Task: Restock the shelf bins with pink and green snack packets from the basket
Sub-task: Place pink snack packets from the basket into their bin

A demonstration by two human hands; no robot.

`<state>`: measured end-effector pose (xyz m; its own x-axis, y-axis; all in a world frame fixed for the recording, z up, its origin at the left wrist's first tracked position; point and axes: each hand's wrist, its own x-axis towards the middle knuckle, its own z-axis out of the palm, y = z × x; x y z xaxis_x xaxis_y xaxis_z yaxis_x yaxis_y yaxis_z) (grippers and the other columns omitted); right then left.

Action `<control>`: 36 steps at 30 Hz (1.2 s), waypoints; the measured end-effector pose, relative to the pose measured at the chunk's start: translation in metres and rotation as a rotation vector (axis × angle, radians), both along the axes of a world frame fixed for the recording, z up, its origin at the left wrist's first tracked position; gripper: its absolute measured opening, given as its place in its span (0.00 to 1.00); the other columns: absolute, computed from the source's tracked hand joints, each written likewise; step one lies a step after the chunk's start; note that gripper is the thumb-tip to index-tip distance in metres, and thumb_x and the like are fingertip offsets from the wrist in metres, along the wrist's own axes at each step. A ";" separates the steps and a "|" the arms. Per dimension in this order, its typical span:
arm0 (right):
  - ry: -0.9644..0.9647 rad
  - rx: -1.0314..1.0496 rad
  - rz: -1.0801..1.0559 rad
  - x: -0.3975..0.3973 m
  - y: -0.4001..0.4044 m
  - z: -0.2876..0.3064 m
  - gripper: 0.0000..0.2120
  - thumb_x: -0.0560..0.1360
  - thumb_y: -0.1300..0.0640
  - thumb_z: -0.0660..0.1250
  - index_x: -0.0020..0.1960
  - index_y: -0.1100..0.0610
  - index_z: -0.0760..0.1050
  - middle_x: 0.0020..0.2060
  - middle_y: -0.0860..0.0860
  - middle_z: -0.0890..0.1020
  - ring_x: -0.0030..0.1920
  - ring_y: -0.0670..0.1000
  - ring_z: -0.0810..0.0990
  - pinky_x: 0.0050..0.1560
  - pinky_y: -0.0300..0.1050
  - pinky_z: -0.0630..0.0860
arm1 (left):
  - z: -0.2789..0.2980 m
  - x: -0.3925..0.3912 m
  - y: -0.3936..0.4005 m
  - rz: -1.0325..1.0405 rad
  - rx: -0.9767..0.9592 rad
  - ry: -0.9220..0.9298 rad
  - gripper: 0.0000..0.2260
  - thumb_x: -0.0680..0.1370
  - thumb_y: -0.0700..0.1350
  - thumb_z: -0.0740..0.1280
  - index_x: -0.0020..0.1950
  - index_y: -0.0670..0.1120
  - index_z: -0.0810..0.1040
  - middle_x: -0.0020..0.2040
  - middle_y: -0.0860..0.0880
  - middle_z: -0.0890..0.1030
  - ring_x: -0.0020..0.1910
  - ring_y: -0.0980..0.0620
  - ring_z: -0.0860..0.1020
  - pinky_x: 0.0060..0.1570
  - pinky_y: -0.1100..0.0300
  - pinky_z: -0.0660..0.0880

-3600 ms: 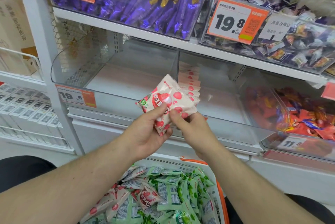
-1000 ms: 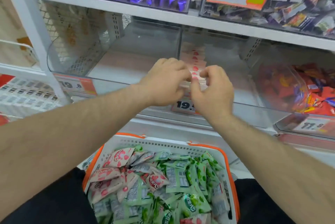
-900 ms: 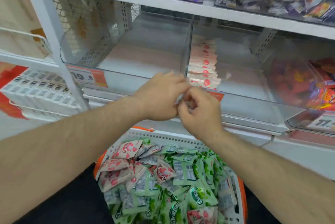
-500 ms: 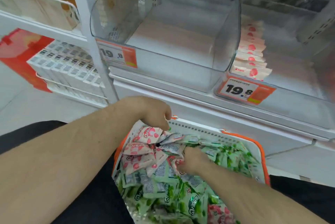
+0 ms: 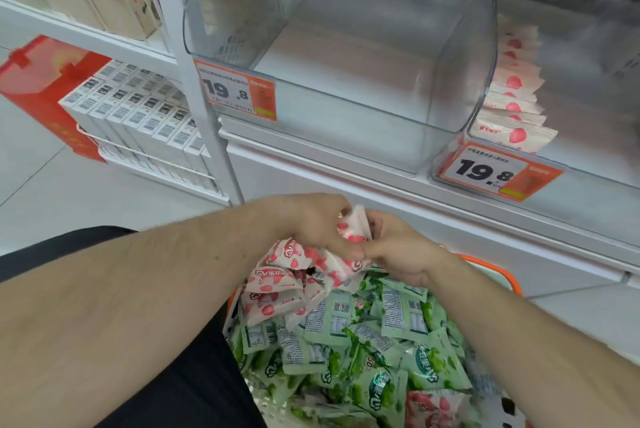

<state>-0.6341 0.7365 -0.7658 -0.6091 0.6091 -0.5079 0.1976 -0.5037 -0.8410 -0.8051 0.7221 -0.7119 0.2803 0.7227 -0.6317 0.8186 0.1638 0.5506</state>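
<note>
Pink snack packets [image 5: 350,230] at frame centre, pinched between left hand [image 5: 313,225] and right hand [image 5: 398,247], above basket [image 5: 498,273] of green packets [image 5: 381,351]. Pink row in right bin [image 5: 588,108], upper right; left bin [image 5: 346,46] beside it.

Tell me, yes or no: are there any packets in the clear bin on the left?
No. The left clear bin shows only its bare floor, while the pink packets are stacked in the neighbouring bin to its right.

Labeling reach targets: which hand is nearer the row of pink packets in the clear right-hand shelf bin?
Right. The right hand is below and left of the row of pink packets; the left hand is farther left.
</note>
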 end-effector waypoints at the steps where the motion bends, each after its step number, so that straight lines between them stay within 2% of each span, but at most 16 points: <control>1: 0.088 -0.150 -0.075 0.005 0.005 -0.004 0.21 0.63 0.69 0.68 0.56 0.63 0.76 0.44 0.58 0.82 0.44 0.56 0.81 0.46 0.48 0.78 | 0.000 -0.004 0.002 -0.010 0.031 0.028 0.25 0.71 0.56 0.75 0.61 0.45 0.72 0.56 0.48 0.78 0.52 0.47 0.78 0.47 0.58 0.76; 2: 0.114 -0.275 -0.172 0.010 0.010 -0.009 0.21 0.64 0.65 0.66 0.57 0.63 0.76 0.46 0.60 0.82 0.46 0.58 0.80 0.49 0.51 0.77 | 0.001 -0.009 0.003 -0.041 0.059 0.085 0.20 0.72 0.55 0.74 0.55 0.45 0.74 0.51 0.49 0.78 0.50 0.47 0.78 0.42 0.59 0.75; 4: -0.086 -0.311 -0.318 0.014 0.013 -0.026 0.18 0.69 0.59 0.65 0.58 0.61 0.75 0.47 0.61 0.81 0.46 0.60 0.80 0.49 0.52 0.77 | 0.004 -0.015 0.004 -0.114 0.072 0.212 0.16 0.74 0.54 0.73 0.54 0.44 0.75 0.48 0.49 0.77 0.48 0.47 0.78 0.38 0.61 0.73; 6: -0.417 -0.199 -0.237 0.009 0.005 -0.046 0.15 0.76 0.53 0.66 0.62 0.55 0.73 0.48 0.61 0.82 0.44 0.59 0.83 0.42 0.49 0.81 | 0.007 -0.017 0.003 -0.171 0.057 0.281 0.17 0.75 0.52 0.72 0.58 0.43 0.76 0.51 0.48 0.77 0.49 0.47 0.77 0.43 0.60 0.71; 9: -0.592 -0.155 -0.178 -0.011 -0.009 -0.070 0.18 0.77 0.45 0.68 0.63 0.50 0.74 0.51 0.58 0.81 0.42 0.57 0.84 0.39 0.46 0.83 | 0.010 -0.015 0.005 -0.226 0.061 0.317 0.17 0.76 0.51 0.71 0.59 0.42 0.77 0.54 0.47 0.79 0.49 0.47 0.76 0.45 0.59 0.70; 11: -0.709 -0.030 -0.196 -0.020 -0.013 -0.077 0.17 0.76 0.43 0.67 0.54 0.56 0.81 0.45 0.56 0.84 0.38 0.53 0.83 0.41 0.47 0.83 | 0.013 -0.017 0.007 -0.248 0.065 0.341 0.17 0.75 0.51 0.72 0.59 0.43 0.77 0.53 0.48 0.78 0.50 0.48 0.76 0.46 0.58 0.72; 14: -0.974 0.351 -0.121 -0.019 -0.010 -0.066 0.13 0.73 0.45 0.70 0.38 0.53 0.81 0.30 0.49 0.82 0.32 0.46 0.79 0.34 0.42 0.76 | 0.017 -0.024 0.011 -0.255 0.043 0.359 0.18 0.75 0.49 0.72 0.62 0.44 0.77 0.56 0.49 0.79 0.53 0.48 0.77 0.50 0.57 0.73; 16: -0.906 0.408 -0.167 -0.012 -0.006 -0.048 0.07 0.70 0.52 0.72 0.37 0.54 0.82 0.33 0.50 0.84 0.37 0.49 0.81 0.39 0.46 0.80 | 0.021 -0.028 0.012 -0.227 0.042 0.356 0.17 0.76 0.49 0.72 0.62 0.44 0.76 0.56 0.49 0.78 0.50 0.49 0.76 0.49 0.58 0.73; 18: -0.655 0.286 -0.292 0.001 0.001 -0.021 0.04 0.69 0.62 0.70 0.37 0.58 0.83 0.38 0.57 0.85 0.41 0.55 0.83 0.46 0.51 0.82 | 0.024 -0.032 0.013 -0.152 0.120 0.374 0.16 0.77 0.49 0.71 0.61 0.43 0.74 0.56 0.48 0.77 0.49 0.49 0.74 0.46 0.59 0.71; 21: -0.263 0.048 -0.301 0.024 0.003 0.027 0.10 0.70 0.77 0.64 0.45 0.66 0.80 0.41 0.63 0.83 0.43 0.56 0.84 0.51 0.47 0.82 | 0.024 -0.036 0.016 0.019 0.288 0.399 0.18 0.76 0.50 0.70 0.61 0.43 0.73 0.60 0.44 0.77 0.55 0.45 0.76 0.47 0.57 0.71; 23: -0.127 -0.047 -0.247 0.033 0.000 0.054 0.06 0.71 0.72 0.67 0.43 0.64 0.81 0.36 0.60 0.84 0.38 0.53 0.85 0.42 0.42 0.83 | 0.024 -0.034 0.016 0.141 0.333 0.307 0.13 0.75 0.49 0.71 0.52 0.45 0.71 0.59 0.44 0.78 0.49 0.47 0.75 0.42 0.59 0.71; 25: -0.060 -0.123 -0.289 0.033 -0.004 0.073 0.05 0.69 0.62 0.69 0.37 0.62 0.80 0.28 0.56 0.81 0.31 0.50 0.83 0.31 0.39 0.80 | 0.020 -0.029 0.016 0.341 0.271 0.058 0.11 0.75 0.45 0.71 0.43 0.46 0.69 0.49 0.46 0.80 0.41 0.51 0.75 0.32 0.62 0.70; 27: -0.037 -0.198 -0.410 0.027 -0.008 0.082 0.09 0.71 0.59 0.68 0.34 0.62 0.76 0.23 0.52 0.77 0.26 0.48 0.80 0.24 0.37 0.75 | 0.018 -0.020 0.010 0.482 0.150 -0.226 0.06 0.76 0.44 0.70 0.46 0.47 0.74 0.45 0.48 0.81 0.41 0.53 0.79 0.37 0.64 0.76; 30: 0.029 -0.360 -0.614 0.015 -0.012 0.086 0.12 0.78 0.59 0.66 0.37 0.62 0.76 0.23 0.51 0.78 0.25 0.48 0.81 0.23 0.35 0.75 | 0.020 -0.009 0.003 0.561 0.053 -0.473 0.11 0.77 0.48 0.67 0.58 0.45 0.77 0.52 0.46 0.84 0.54 0.47 0.81 0.62 0.47 0.75; 34: 0.128 -0.456 -0.727 -0.002 -0.010 0.082 0.11 0.79 0.59 0.65 0.41 0.63 0.77 0.24 0.51 0.79 0.26 0.48 0.82 0.27 0.36 0.78 | 0.026 -0.003 -0.008 0.576 -0.045 -0.640 0.23 0.78 0.65 0.59 0.61 0.48 0.77 0.53 0.45 0.84 0.55 0.48 0.80 0.61 0.50 0.74; 36: 0.194 -0.481 -0.767 -0.015 -0.010 0.079 0.12 0.80 0.59 0.64 0.40 0.63 0.76 0.24 0.51 0.79 0.26 0.48 0.82 0.29 0.37 0.79 | 0.024 -0.003 -0.014 0.459 0.029 -0.568 0.14 0.76 0.57 0.69 0.55 0.50 0.75 0.51 0.51 0.82 0.49 0.56 0.80 0.51 0.57 0.78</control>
<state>-0.6493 0.7261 -0.6868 -0.2271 0.6310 -0.7418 -0.4569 -0.7417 -0.4910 -0.8083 0.7081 -0.6876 0.2240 0.8606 -0.4574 0.2577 0.4003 0.8794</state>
